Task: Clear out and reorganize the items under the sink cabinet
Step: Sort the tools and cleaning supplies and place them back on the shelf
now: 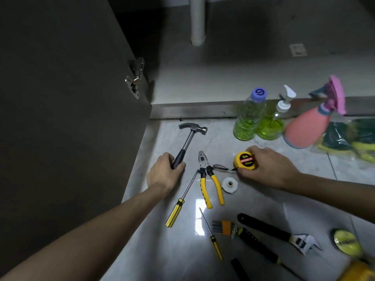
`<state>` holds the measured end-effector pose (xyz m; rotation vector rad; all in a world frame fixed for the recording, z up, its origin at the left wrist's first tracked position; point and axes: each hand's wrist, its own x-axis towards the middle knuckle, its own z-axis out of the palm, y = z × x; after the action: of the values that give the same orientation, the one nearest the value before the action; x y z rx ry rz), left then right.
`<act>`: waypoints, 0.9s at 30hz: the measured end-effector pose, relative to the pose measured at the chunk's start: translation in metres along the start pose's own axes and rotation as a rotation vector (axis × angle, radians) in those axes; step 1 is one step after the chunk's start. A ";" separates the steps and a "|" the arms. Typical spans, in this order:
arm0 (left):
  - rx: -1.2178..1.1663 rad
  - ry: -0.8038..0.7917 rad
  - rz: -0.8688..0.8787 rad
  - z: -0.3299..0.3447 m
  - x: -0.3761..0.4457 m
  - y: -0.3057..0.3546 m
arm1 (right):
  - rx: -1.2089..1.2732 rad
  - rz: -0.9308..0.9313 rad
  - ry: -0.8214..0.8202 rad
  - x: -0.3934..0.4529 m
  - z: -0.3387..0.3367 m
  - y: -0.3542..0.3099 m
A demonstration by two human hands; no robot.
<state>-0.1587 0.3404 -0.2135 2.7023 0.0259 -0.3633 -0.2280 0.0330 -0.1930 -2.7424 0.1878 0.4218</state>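
Tools lie spread on the pale tiled floor in front of the open sink cabinet (203, 82). My left hand (164, 172) grips the black handle of a claw hammer (189, 138) whose steel head points toward the cabinet. My right hand (267, 167) holds a yellow tape measure (244, 160) on the floor. Between the hands lie yellow-handled pliers (209, 182), a long yellow screwdriver (180, 203) and a small white roll (229, 184).
The open cabinet door (67, 118) stands at the left. A green bottle (248, 116), a pump bottle (273, 122), a pink spray bottle (312, 126) and bagged sponges (353, 138) stand at the right. A small screwdriver (212, 235), hex keys (224, 227) and a wrench (278, 233) lie nearer me.
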 end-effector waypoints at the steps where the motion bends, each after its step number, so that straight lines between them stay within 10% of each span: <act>1: 0.010 0.015 0.010 0.003 -0.002 0.000 | -0.007 0.074 -0.012 -0.006 -0.003 0.010; 9: 0.039 0.071 -0.006 0.001 -0.015 -0.009 | -0.357 0.033 -0.123 -0.031 -0.016 0.025; 19: 0.047 0.000 -0.042 0.004 -0.070 -0.056 | -0.205 -0.238 -0.233 -0.003 -0.009 -0.082; 27: 0.053 0.101 0.234 -0.003 -0.084 -0.063 | -0.298 -0.107 -0.141 0.024 0.036 -0.125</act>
<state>-0.2436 0.4023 -0.2144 2.7342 -0.2725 -0.1583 -0.1917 0.1603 -0.1913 -2.9783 -0.0641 0.6570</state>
